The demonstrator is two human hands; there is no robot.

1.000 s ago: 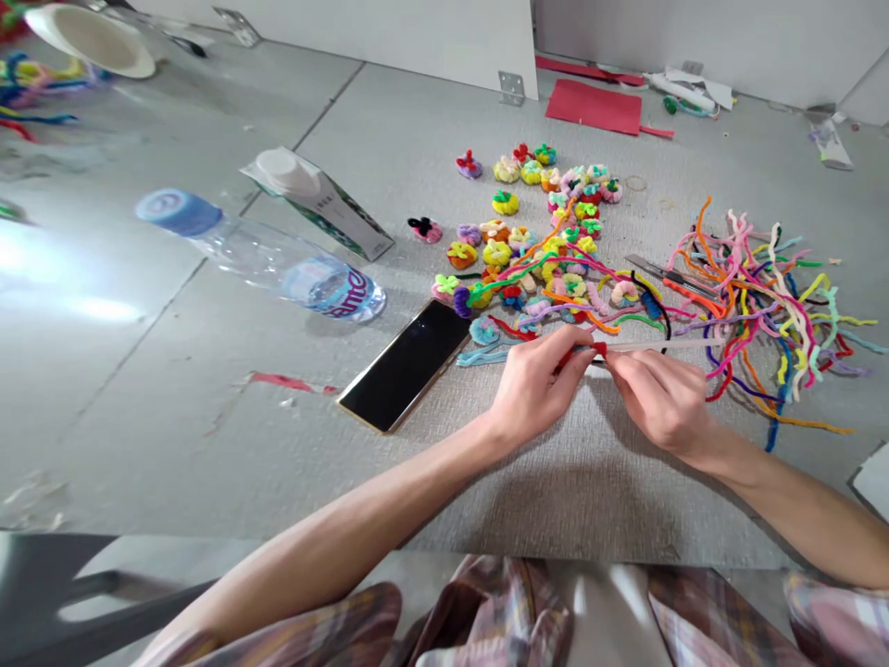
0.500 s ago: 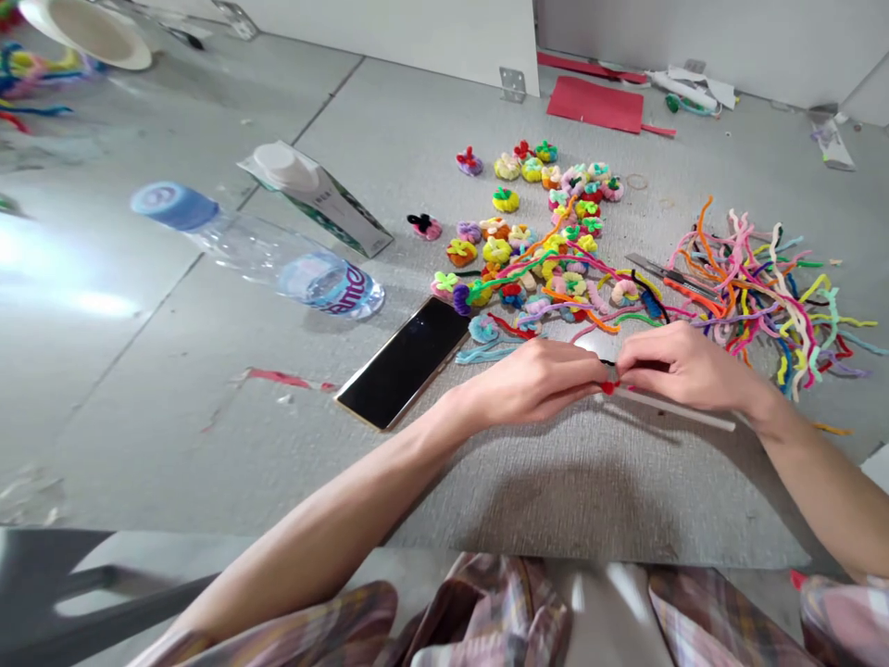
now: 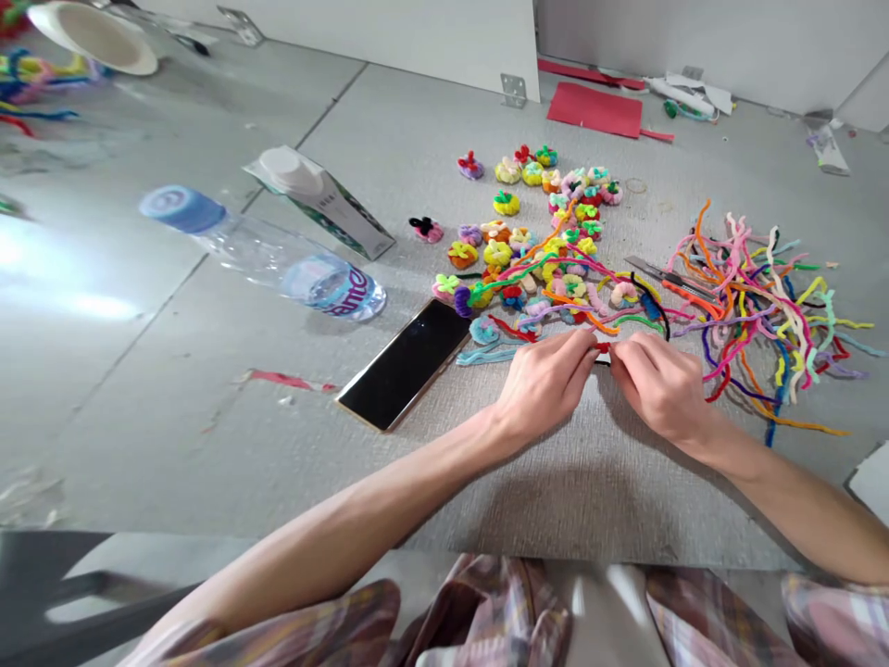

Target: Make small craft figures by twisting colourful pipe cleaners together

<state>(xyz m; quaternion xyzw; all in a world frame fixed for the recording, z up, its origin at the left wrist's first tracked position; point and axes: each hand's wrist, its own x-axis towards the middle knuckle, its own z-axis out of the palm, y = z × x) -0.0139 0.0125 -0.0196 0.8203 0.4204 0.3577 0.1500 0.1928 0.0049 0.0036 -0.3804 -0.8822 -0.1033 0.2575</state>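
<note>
A small red pipe cleaner piece (image 3: 602, 347) stretches between the fingertips of my two hands, low over the table. My left hand (image 3: 545, 378) pinches one end of it and my right hand (image 3: 659, 382) the other, both with fingers closed. Just beyond the hands lie pale blue pipe cleaners (image 3: 490, 355) and a black pipe cleaner (image 3: 668, 320), which curves down towards my right hand. Most of the red piece is covered by my fingers. Several small coiled pipe cleaner figures (image 3: 496, 252) sit further back.
To the right spreads a tangled heap of coloured pipe cleaners (image 3: 757, 306), with orange-handled scissors (image 3: 691, 296) at its left edge. A phone (image 3: 409, 361), a lying plastic bottle (image 3: 270, 259) and a carton (image 3: 323, 204) are on the left. Red paper (image 3: 595, 109) lies by the partition.
Both hands have turned and shifted slightly away from me, with the red piece still between them. A pale thin stick seen under my right hand before no longer shows.
</note>
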